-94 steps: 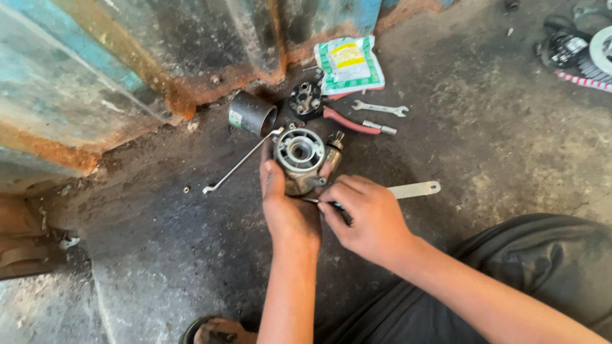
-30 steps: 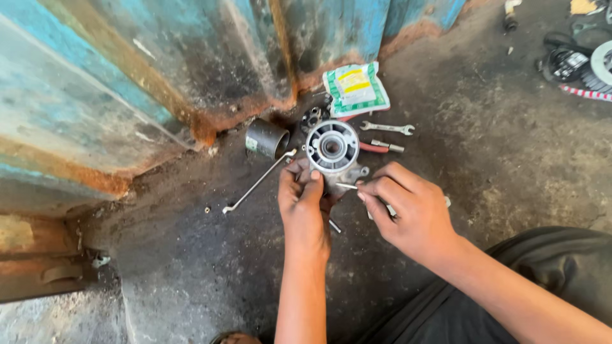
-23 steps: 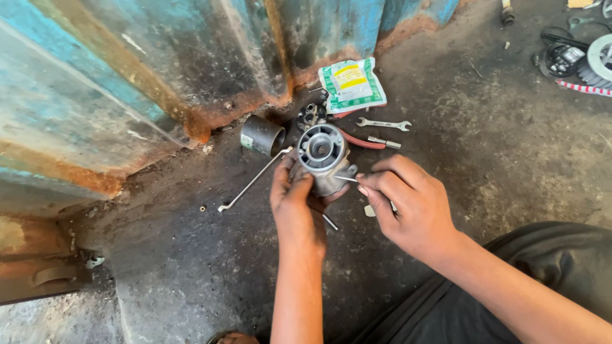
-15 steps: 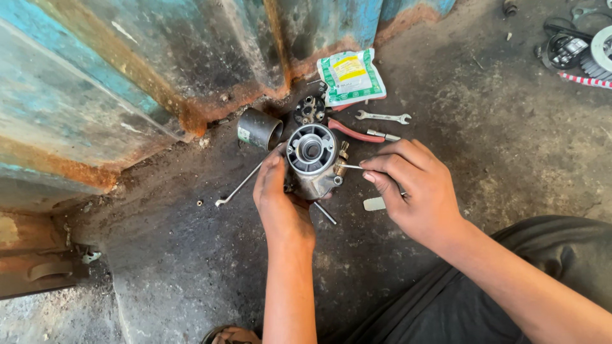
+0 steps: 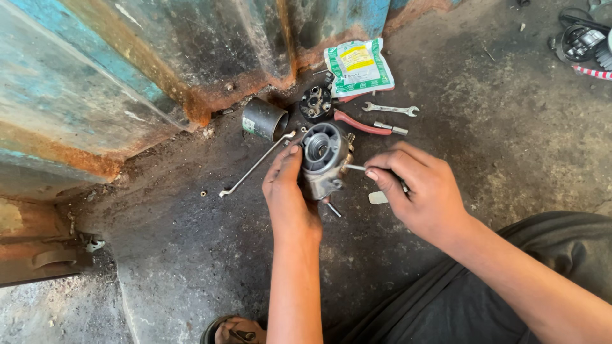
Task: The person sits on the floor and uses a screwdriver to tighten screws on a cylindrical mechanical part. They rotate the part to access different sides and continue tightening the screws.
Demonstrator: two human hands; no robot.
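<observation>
Motor housing (image 5: 324,159) btwn hands; cylinder (image 5: 264,119) behind-left, spanner (image 5: 390,109) behind-right.

Pliers (image 5: 358,123), cylinder (image 5: 264,119) crowd housing (image 5: 324,159); foreground floor (image 5: 191,255) open.

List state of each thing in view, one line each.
left hand: gripping the metal housing, held upright off the floor
right hand: pinching a thin tool, tip at the housing
dark cylinder: on its side
pliers: lying flat, shut
wrench: flat on floor
packet: flat by wall
</observation>
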